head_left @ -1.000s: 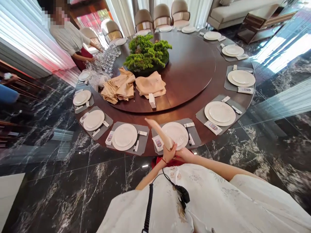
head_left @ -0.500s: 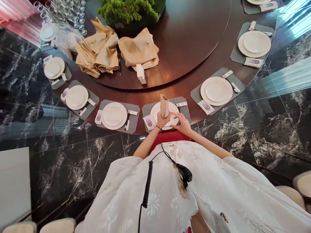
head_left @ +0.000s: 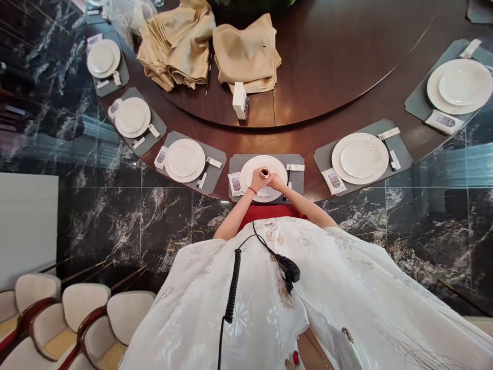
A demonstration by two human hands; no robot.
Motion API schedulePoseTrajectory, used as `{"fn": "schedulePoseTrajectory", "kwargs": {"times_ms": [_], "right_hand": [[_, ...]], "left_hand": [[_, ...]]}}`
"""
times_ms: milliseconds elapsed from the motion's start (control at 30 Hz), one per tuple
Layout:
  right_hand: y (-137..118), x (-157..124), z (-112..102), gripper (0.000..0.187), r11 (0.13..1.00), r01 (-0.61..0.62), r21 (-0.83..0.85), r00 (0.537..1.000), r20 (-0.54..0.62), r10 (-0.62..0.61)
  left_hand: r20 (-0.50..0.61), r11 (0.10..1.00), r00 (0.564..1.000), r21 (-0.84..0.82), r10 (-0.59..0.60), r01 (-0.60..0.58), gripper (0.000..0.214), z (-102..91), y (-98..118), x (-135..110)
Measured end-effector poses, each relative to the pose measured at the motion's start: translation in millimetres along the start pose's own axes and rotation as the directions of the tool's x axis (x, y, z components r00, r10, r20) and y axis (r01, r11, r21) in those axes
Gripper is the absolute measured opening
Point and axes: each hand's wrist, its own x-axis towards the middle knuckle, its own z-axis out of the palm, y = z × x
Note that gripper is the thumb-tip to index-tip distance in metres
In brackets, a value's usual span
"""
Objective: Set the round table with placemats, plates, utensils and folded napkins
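Observation:
A rolled beige napkin stands on end over the white plate straight in front of me, seen from its open top. My left hand is wrapped round its base. My right hand presses against it from the right with the fingers closed on the cloth. The plate sits on a grey placemat at the near rim of the round wooden table.
Two piles of beige napkins and a small white box lie on the turntable. More plates on mats run along the rim on both sides. Cream chairs stand at lower left on the black marble floor.
The camera has tilted down and closer. The napkin roll went from slanting in my hands to standing upright on the plate, and my right hand has closed onto it.

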Motion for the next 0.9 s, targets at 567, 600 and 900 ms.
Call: {"fn": "schedulePoseTrajectory", "kwargs": {"times_ms": [567, 600, 900], "right_hand": [[15.2, -33.3, -24.2, 0.078, 0.986, 0.149, 0.069, 0.982, 0.106, -0.156], [12.7, -33.8, -25.4, 0.071, 0.984, 0.166, 0.067, 0.975, 0.137, -0.174], [9.8, -9.5, -16.0, 0.045, 0.983, 0.119, 0.141, 0.987, 0.087, -0.132]], "left_hand": [[0.012, 0.553, 0.785, 0.716, -0.619, 0.426, 0.109, -87.9, -109.0, -95.7], [0.019, 0.559, 0.793, 0.719, -0.609, 0.413, 0.102, -86.6, -111.0, -97.1], [0.253, 0.668, 0.814, 0.715, -0.523, 0.207, 0.080, -112.1, -124.6, -92.4]]}}
